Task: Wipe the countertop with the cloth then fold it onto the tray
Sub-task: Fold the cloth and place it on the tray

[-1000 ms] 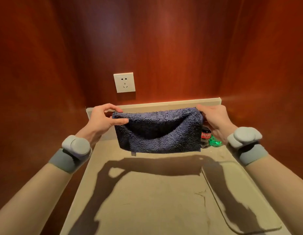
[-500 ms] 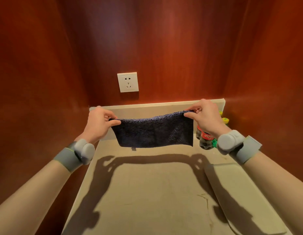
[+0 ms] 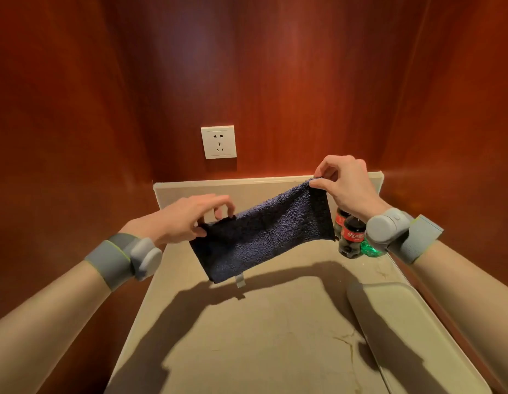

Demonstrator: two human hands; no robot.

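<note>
Cloth [image 3: 264, 234]: dark blue terry, held tilted above counter [image 3: 264, 336]
Right hand [image 3: 346, 186]: pinching raised top corner
Left hand [image 3: 187, 217]: pinching lower corner
Tray [image 3: 412, 331]: right, bare

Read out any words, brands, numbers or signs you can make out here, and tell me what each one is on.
Red label on the front cola bottle: white brand script, too blurred to read letter for letter.
Second bottle behind it: red label, mostly hidden, unreadable.
Tag on the cloth: no print visible.
Wall socket: no text.
</note>
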